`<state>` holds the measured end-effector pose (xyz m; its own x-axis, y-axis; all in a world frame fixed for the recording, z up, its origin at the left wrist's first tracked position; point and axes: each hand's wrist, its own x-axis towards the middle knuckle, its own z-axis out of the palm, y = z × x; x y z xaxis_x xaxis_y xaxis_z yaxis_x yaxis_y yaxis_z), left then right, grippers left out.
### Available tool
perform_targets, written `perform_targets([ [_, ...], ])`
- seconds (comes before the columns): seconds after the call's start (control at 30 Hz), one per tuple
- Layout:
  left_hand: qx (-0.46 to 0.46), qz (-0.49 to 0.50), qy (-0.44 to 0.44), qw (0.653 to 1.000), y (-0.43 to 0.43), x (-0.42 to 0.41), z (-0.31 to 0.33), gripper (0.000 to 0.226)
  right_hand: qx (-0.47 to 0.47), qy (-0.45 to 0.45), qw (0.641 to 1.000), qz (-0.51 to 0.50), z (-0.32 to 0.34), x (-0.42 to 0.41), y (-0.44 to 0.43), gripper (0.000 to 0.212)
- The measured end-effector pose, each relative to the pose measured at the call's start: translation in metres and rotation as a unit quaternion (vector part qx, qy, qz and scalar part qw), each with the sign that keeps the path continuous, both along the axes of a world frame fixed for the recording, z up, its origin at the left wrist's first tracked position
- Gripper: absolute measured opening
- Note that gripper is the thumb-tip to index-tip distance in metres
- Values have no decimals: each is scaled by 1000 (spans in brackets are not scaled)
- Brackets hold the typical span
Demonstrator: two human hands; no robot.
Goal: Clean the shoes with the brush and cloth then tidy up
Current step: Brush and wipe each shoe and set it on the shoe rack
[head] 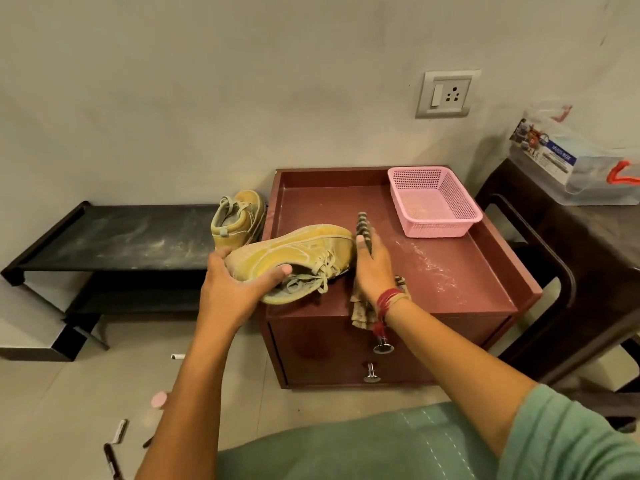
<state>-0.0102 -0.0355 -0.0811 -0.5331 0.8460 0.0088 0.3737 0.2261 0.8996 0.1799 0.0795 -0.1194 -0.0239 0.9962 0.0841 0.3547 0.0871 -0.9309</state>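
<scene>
Left hand grips the tan shoe, fingers under the heel end and thumb curled over the side. The shoe lies tipped on its side at the left edge of the cabinet top, laces hanging loose. Right hand holds the brush, fingers closed around it, bristle end just beside the shoe's toe. We can't tell if the bristles touch. The cloth lies under our right wrist, draped over the cabinet's front edge. The second shoe stands upright on the black rack, against the cabinet's side. A pink basket sits at the cabinet's back right corner. We see pale dust on the top near it.
</scene>
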Motion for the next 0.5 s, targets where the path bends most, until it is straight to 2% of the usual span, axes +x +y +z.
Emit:
perform_targets([
  [0.1,-26,22,-2,999,-3,1,-2,114,38,-115,986,114,-13,-7,-18,47],
  [0.13,-25,26,-4,999,-2,2,-4,108,28,-148,982,111,-19,-5,-18,49],
  [0.2,-15,29,-16,999,-1,2,-4,104,-18,-159,984,78,-23,-2,-14,50],
  [0.27,-4,28,-44,999,-1,2,-5,111,-51,-113,991,51,-18,0,-10,46],
  [0.33,5,39,-76,996,-3,4,-6,115,-71,-13,997,-16,-6,3,-7,31],
  [0.4,32,56,-88,994,-4,4,-6,108,-75,83,990,-84,11,9,-6,23],
  [0.5,120,65,-26,990,-2,6,3,94,-20,133,985,-107,39,23,-7,25],
])
